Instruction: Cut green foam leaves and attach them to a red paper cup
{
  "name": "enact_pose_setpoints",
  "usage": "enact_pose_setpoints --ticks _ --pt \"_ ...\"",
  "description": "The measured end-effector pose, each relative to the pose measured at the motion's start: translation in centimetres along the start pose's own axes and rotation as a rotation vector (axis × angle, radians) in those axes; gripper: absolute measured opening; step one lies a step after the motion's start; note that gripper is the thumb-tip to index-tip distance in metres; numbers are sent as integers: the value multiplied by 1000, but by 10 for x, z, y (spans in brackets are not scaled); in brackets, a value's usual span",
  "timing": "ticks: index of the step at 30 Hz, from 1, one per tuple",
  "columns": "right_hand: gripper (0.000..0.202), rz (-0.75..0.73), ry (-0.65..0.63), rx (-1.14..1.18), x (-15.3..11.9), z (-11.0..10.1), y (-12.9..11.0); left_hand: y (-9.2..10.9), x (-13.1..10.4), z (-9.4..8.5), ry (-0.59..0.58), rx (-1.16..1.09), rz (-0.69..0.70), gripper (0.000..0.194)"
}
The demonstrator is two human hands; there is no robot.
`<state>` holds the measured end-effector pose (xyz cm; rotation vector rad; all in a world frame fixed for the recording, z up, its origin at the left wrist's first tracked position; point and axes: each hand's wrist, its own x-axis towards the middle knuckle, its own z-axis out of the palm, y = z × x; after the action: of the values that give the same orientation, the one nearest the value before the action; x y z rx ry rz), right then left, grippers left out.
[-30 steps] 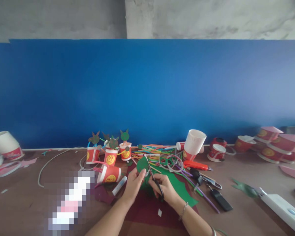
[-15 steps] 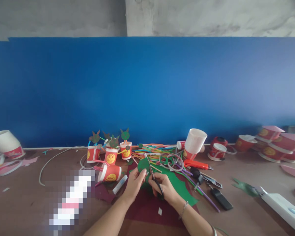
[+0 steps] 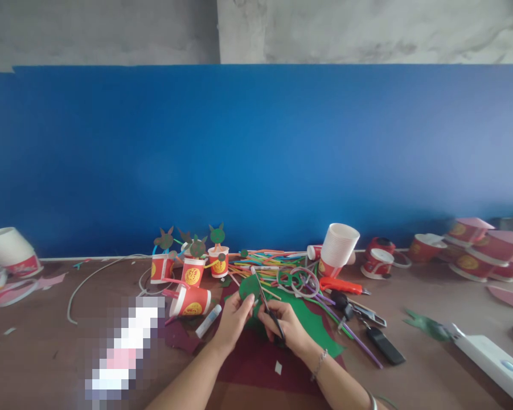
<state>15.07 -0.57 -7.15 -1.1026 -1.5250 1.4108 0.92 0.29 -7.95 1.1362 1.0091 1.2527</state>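
Note:
Between thumb and fingers, my left hand (image 3: 236, 320) pinches a small rounded piece of green paper (image 3: 248, 288). My right hand (image 3: 285, 326) grips a pair of scissors (image 3: 263, 298) with dark handles, its blades pointing up and away along the right edge of the piece. Under and beyond both hands lie a larger green sheet (image 3: 311, 319) with a ragged edge and a dark red sheet (image 3: 256, 370). A glue stick (image 3: 208, 321) rests left of my left hand, near a tipped red paper cup (image 3: 191, 300).
Red cups with animal-shaped cutouts (image 3: 193, 272) stand at the back left. Coloured sticks (image 3: 265, 259) and tape rolls (image 3: 304, 283) lie beyond my hands. Rightward are stacked white cups (image 3: 340, 250), an orange cutter (image 3: 342, 285), keys with a black fob (image 3: 383, 344) and a white device (image 3: 493, 361).
Hardly anything differs. The green piece in my left hand has shifted very slightly, while the scissors stay beside it in my right hand.

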Motion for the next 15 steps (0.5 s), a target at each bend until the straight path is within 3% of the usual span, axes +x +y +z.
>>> enact_pose_setpoints --ticks 15 --pt "30 -6 -7 28 0 -1 2 -3 0 -1 -19 -3 -6 37"
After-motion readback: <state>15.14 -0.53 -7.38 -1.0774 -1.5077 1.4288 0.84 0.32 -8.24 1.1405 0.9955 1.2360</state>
